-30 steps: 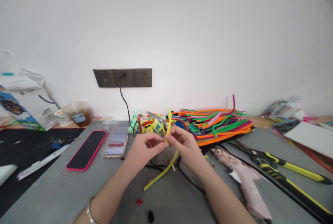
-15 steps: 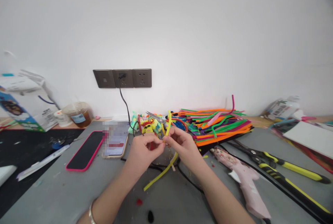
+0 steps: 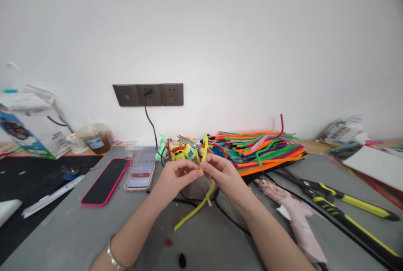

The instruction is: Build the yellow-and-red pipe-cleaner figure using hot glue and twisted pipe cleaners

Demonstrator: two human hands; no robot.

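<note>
A bent yellow pipe cleaner (image 3: 197, 209) runs up between my two hands, its lower end hanging to the left and its upper end sticking up above my fingers. My left hand (image 3: 179, 178) is closed in a pinch, thumb and forefinger on the pipe cleaner. Fingertips of my right hand (image 3: 222, 174) pinch it from the other side, touching those of the left. The spot where the fingers meet is partly hidden. Just behind lie a yellow and red fuzzy figure (image 3: 179, 154) and scissors (image 3: 186, 140).
Colourful pipe cleaners (image 3: 270, 153) are heaped at the back right. A pink glue gun (image 3: 299, 224) and long-handled black and yellow pliers (image 3: 340, 208) lie on the right. Two phones, one a pink-edged phone (image 3: 103, 182), rest on the left, near a drink cup (image 3: 96, 138). Black cable (image 3: 229, 216) crosses the table.
Both hands stay together on the yellow pipe cleaner, with small shifts of the fingers. My left forearm has moved slightly, showing more of the bracelet.
</note>
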